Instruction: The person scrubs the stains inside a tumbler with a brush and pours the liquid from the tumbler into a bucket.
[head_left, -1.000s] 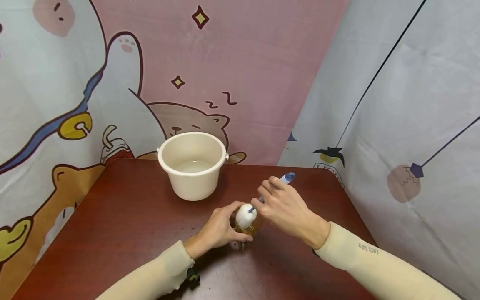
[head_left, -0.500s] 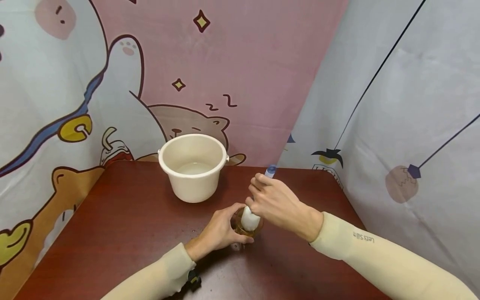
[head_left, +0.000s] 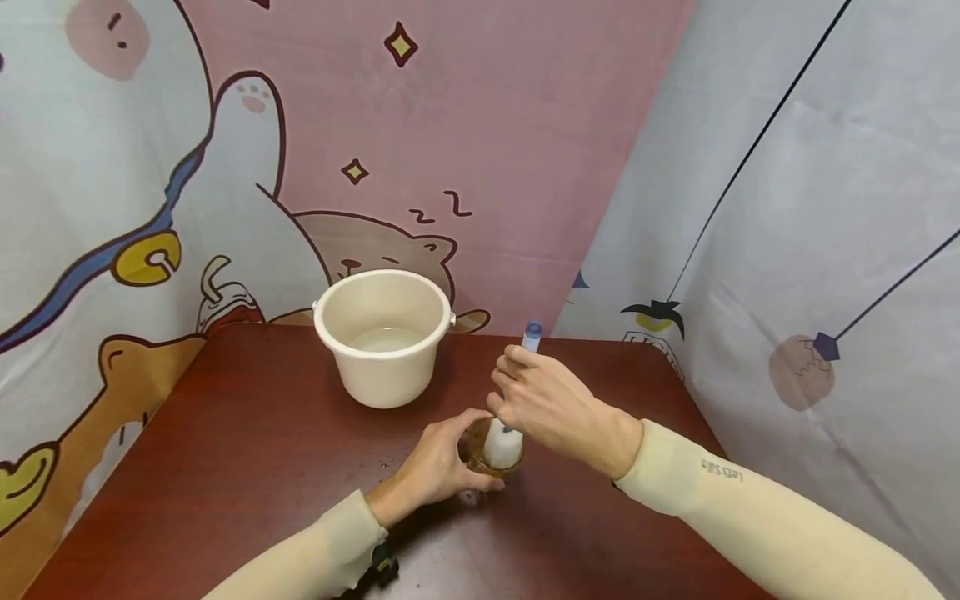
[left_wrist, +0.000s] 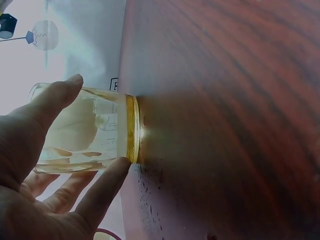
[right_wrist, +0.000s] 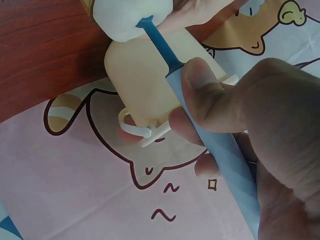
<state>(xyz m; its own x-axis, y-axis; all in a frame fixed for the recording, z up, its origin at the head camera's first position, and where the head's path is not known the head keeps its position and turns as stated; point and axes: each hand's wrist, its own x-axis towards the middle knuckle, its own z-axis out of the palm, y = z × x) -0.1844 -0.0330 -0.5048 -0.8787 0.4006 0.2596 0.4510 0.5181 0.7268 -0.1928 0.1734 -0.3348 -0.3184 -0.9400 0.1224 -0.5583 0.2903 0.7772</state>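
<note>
An amber-tinted clear glass (left_wrist: 107,131) stands on the brown table, and my left hand (head_left: 433,461) grips it round the side. In the left wrist view the thumb (left_wrist: 60,94) lies on one side and the fingers on the other. My right hand (head_left: 558,406) holds the blue handle (right_wrist: 220,150) of a cup brush. The brush's white sponge head (head_left: 502,445) is down inside the glass. Its thin blue neck (right_wrist: 159,42) runs into the sponge in the right wrist view. The handle's top end (head_left: 532,335) sticks up above my right hand.
A cream bucket (head_left: 383,379) stands toward the back of the brown table (head_left: 285,450), with what looks like water at its bottom. Water drops (left_wrist: 147,197) lie on the table by the glass. A cartoon-print cloth (head_left: 517,150) hangs behind and at the sides.
My right hand has moved left and the brush has gone from leaning to more upright, its sponge lower in the glass. My left hand has kept its hold on the glass.
</note>
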